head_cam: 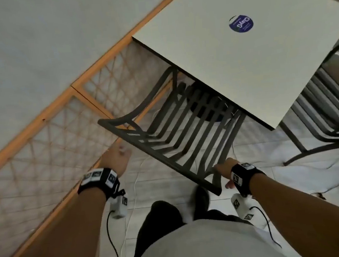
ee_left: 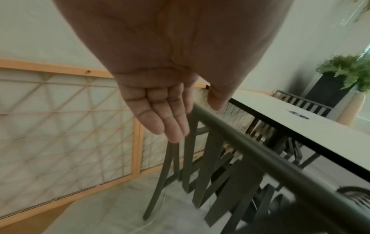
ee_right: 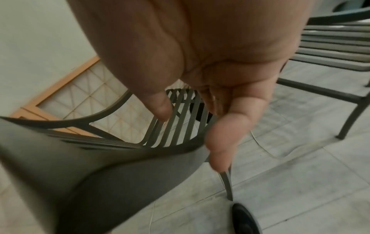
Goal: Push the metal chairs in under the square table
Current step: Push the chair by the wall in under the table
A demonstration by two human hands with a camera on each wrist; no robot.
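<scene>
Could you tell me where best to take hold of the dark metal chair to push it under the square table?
Probably the top rail of the metal chair, from behind. It faces the person, and the seat already points under the square table.

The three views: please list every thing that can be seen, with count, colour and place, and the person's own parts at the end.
square table: one, white top, far right of centre.
round sticker: one, dark blue, on the table top.
metal chair: one, dark grey, slatted, seat partly under the table, in front of the person.
second metal chair: one, dark grey, at the table's right side.
lattice panels: orange wooden frames, along the wall at left.
potted plant: one, green, dark planter, beyond the table.
cable: on the pale tiled floor.
left hand: fingers straight, holding nothing, beside the backrest.
right hand: on the backrest's right end.
</scene>
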